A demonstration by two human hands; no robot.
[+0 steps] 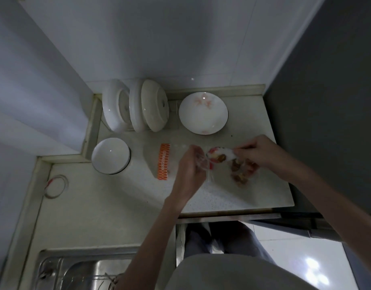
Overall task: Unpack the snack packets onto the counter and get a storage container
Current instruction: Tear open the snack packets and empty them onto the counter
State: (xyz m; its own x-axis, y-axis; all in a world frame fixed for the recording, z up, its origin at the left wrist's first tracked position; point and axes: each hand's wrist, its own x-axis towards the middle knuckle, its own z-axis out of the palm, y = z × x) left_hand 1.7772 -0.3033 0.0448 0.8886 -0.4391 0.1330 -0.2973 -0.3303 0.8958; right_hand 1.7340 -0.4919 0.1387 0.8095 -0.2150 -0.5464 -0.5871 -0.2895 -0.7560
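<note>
A clear plastic bag with an orange printed strip [164, 161] lies on the pale counter [222, 197]. My left hand [191, 164] grips the bag's crumpled open end. My right hand [258, 151] pinches a small snack packet [220, 155], red and white with brown contents, held just above the counter between both hands. More snack packets [241, 172] lie in a loose pile on the counter under my right hand. They look blurred.
A white bowl [110, 155] sits left of the bag, and a shallow flowered bowl [203, 113] sits behind. Several white dishes [136, 105] lean on edge at the back wall. A steel sink [86, 273] is at lower left, a dark panel [327, 122] at right.
</note>
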